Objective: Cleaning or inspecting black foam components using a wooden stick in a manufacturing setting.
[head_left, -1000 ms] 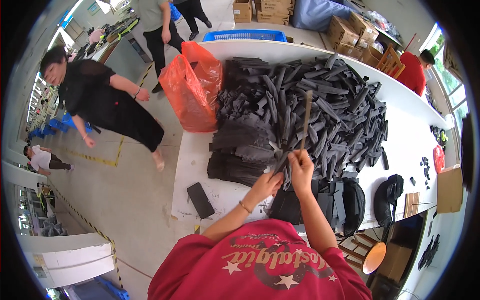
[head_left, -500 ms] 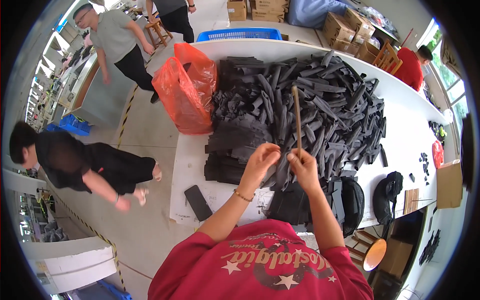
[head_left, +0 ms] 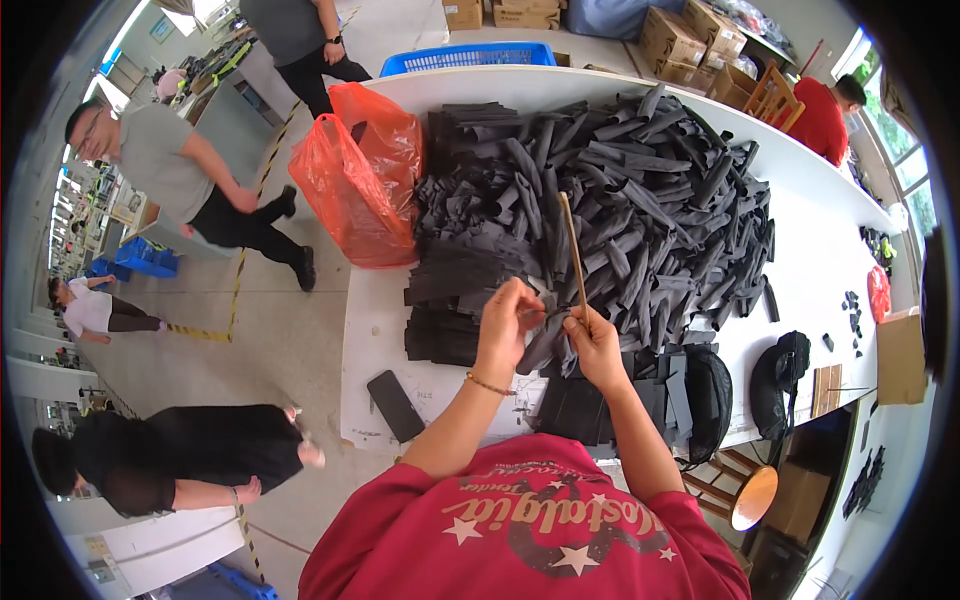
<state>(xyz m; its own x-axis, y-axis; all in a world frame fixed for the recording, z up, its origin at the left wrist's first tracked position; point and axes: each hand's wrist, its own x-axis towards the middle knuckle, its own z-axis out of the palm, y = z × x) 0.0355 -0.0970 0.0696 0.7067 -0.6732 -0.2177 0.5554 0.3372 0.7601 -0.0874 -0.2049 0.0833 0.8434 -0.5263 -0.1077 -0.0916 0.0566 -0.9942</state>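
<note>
My right hand is closed around the lower end of a thin wooden stick, which points up and slightly left over the heap. A dark fabric piece lies between my hands, against the fingers of the right one. Beside it my left hand has its fingers curled together; whatever is in them is hidden. Beyond both hands spreads a large heap of rolled black fabric pieces. Flatter black pieces are stacked left of my left hand, and more flat black pieces lie near my right forearm.
A phone lies on the white table at left. An orange plastic bag stands behind it. Two black pouches sit at the right, near a wooden stool. A raised board edges the table's far side. People walk on the left.
The stick has tilted further left, and my left hand has drawn slightly left and down from the right one. People on the left have walked on; another person shows farther back.
</note>
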